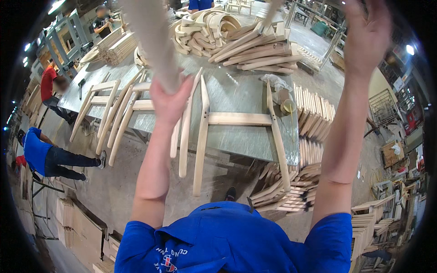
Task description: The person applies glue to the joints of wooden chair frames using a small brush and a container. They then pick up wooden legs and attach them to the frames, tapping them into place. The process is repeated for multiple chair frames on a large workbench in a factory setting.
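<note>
My left hand [172, 98] is closed around the lower end of a pale wooden chair leg [157, 41], which rises, blurred, past the top edge of the view. High at the upper right is my right hand [368, 38], slightly blurred, its fingers spread with nothing seen in them. Below and between my arms, an H-shaped wooden chair frame [239, 119] lies on the metal-topped table [236, 93], its two legs jutting over the near edge. More joined leg frames [105, 99] lean over that edge on the left, close to my left hand.
Curved wooden parts [205, 29] and a heap of straight legs [259, 50] cover the table's far side. A small round container [288, 107] and crumpled plastic [276, 83] sit at its right. Stacked wood [312, 113] stands beyond the right edge. Several people work at the left and back.
</note>
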The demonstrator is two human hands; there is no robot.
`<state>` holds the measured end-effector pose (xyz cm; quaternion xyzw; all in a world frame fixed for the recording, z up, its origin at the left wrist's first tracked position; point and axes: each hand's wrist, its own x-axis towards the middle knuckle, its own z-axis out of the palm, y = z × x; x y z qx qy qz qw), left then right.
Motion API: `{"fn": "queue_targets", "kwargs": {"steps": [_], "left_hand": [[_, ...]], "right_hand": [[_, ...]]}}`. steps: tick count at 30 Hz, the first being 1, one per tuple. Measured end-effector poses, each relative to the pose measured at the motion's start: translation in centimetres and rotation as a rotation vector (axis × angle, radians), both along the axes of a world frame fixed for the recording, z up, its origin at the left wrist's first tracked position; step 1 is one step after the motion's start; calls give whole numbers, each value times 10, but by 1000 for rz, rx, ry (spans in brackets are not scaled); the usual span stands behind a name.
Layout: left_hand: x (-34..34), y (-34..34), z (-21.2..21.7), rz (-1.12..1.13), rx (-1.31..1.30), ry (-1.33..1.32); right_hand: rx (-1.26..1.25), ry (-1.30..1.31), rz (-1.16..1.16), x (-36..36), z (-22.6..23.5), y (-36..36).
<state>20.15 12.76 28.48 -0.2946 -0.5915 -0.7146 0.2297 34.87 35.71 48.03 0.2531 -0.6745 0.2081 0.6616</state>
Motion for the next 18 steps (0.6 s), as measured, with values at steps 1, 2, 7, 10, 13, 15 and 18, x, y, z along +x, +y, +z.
{"fn": "queue_targets", "kwargs": {"steps": [1, 2, 7, 10, 13, 15, 18], "left_hand": [[13, -24, -5, -108, -2, -134], [23, -42, -12, -183, 33, -198], [49, -88, -106, -429, 96, -579], [75, -86, -162, -348, -8, -809], [83, -75, -212, -189, -203, -829], [84, -74, -234, -118, -371, -868], [75, -56, -248, -33, -521, -797]], "right_hand": [[-67, -102, -283, -12, -24, 29], [-66, -93, -570, -15, -47, 56], [-754, -1087, -121, 43, -215, 108], [-925, -1115, -288, 75, -302, 82], [-923, -1201, -379, 110, -368, 80], [-1067, -1301, -341, 118, -394, 71], [-1103, -1314, -471, 123, -422, 83]]}}
